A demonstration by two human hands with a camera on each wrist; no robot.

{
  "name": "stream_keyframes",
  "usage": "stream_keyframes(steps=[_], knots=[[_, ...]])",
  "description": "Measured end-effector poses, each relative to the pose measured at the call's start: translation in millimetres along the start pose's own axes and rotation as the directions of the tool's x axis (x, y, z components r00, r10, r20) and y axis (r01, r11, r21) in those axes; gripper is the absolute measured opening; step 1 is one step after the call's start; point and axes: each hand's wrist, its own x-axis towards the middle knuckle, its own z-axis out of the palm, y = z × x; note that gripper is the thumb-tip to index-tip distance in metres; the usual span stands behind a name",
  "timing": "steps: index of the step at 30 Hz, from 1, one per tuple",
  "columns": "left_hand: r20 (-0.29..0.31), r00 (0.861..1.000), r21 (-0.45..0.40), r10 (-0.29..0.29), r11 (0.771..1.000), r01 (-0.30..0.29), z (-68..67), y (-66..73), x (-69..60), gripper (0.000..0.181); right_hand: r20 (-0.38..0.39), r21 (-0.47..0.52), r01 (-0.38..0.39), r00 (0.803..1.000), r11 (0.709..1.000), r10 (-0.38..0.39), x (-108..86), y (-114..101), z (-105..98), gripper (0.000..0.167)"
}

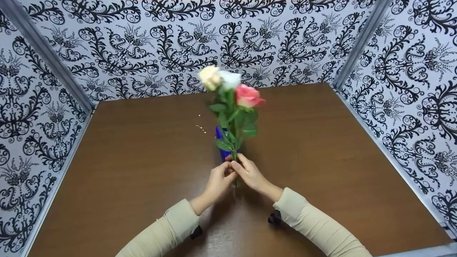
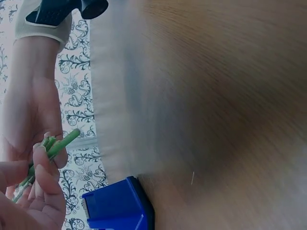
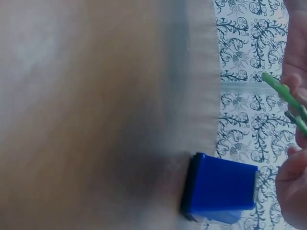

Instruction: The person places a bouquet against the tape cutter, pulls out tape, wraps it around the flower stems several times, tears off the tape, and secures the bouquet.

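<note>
Three artificial-looking flowers stand in a bunch above my hands: a cream-yellow flower (image 1: pixel 210 77), a white flower (image 1: pixel 229 79) and a pink rose (image 1: pixel 249 96). Their green stems (image 2: pixel 66 141) meet low down, where both hands grip them. The left hand (image 1: pixel 219 180) pinches the lower stems between thumb and fingers. From the other side the right hand (image 1: pixel 252 175) holds them, its thumb close to the left fingers. Cut-looking stem ends (image 3: pixel 278 87) poke out below. Behind the bunch sits a blue object with a dark base (image 3: pixel 225 184), resembling a tape dispenser, partly hidden by leaves and hands.
The brown table (image 1: pixel 142 150) carries a few small shiny bits (image 1: pixel 201 128) left of the blue object. White panels with black scrollwork (image 1: pixel 228 39) enclose its back and sides. Grey posts (image 1: pixel 53 53) stand at the rear corners.
</note>
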Motion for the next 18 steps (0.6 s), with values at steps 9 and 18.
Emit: stream_keyframes(steps=[9,18], knots=[[-0.112,0.994,-0.006,-0.002,1.0,0.001,-42.3,-19.4,3.2,0.02,-0.028,-0.033,0.053,0.998,0.998,-0.054,0.2,7,-32,0.034],[-0.154,0.936,0.12,-0.315,0.935,0.335,-110.4,-42.7,12.2,0.026,-0.177,-0.161,-0.03,0.984,0.986,0.001,-2.9,20,-86,0.035]])
